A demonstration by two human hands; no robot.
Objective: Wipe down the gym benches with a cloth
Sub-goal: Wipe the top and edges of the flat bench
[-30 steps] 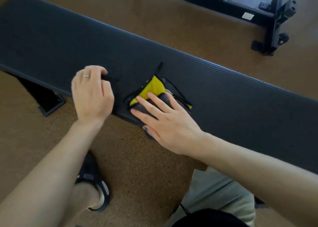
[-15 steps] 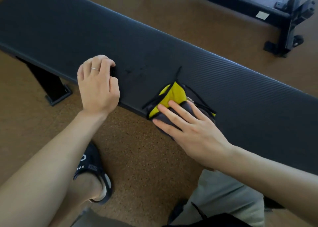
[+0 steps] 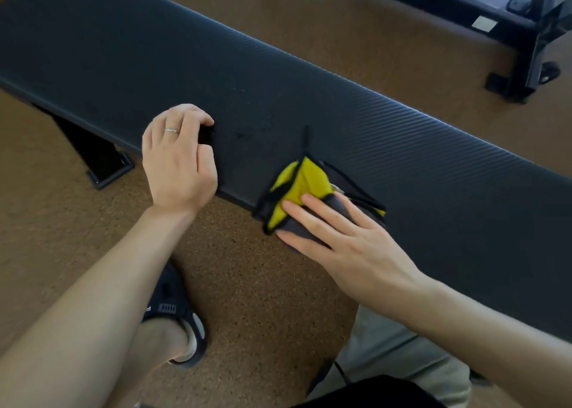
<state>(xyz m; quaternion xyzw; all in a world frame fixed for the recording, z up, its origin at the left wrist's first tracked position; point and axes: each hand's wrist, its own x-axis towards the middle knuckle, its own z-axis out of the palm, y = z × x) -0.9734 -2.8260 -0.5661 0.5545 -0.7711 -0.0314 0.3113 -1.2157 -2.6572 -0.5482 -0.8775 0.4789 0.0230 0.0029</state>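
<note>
A long black padded bench [image 3: 356, 122] with a ribbed surface runs diagonally across the view. A folded yellow and grey cloth [image 3: 305, 180] with black trim lies on the bench's near edge. My right hand [image 3: 343, 240] presses flat on the cloth, fingers straight and spread. To the left, my left hand [image 3: 178, 156] sits at the near edge with its fingers curled round a small black object [image 3: 206, 133], mostly hidden by the fingers. A few dark specks mark the bench surface between the hands.
The bench's black leg and foot [image 3: 102, 163] stand on the brown speckled floor at the left. Another black equipment frame [image 3: 526, 36] stands at the top right. My foot in a dark shoe [image 3: 176, 314] and my knee are below the bench.
My right hand has slid the cloth to the right along the bench's near edge, away from my left hand. The left hand stays curled at the edge.
</note>
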